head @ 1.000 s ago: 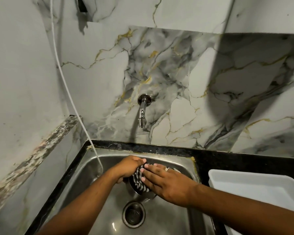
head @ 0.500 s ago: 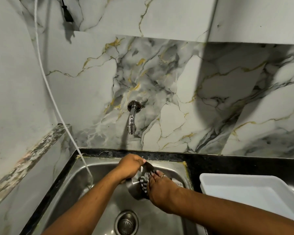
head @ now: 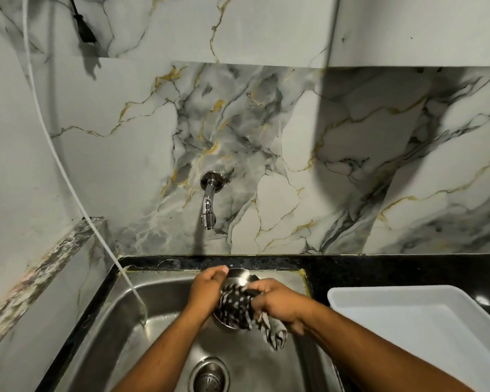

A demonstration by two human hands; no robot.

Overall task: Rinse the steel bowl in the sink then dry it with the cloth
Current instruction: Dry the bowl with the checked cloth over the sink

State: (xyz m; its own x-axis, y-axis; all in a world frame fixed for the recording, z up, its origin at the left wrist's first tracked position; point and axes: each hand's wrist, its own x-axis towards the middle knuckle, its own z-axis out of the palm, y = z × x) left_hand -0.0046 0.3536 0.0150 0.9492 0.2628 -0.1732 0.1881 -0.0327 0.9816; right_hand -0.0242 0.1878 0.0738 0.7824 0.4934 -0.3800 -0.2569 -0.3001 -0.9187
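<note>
Bowl (head: 238,278) above sink (head: 159,315); tray (head: 408,329) right; tap (head: 208,205) behind.

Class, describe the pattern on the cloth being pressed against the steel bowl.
The cloth is black and white, in a checked or striped weave, seen best in the head view.

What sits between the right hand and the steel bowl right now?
In the head view, the black-and-white patterned cloth lies between the right hand and the steel bowl, which the left hand holds.

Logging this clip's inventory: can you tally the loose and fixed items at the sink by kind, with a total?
Steel bowl: 1
Patterned cloth: 1
White tray: 1
Tap: 1
Sink: 1
Drain strainer: 1
White cord: 1
Hands: 2, left hand and right hand
Total: 9
</note>
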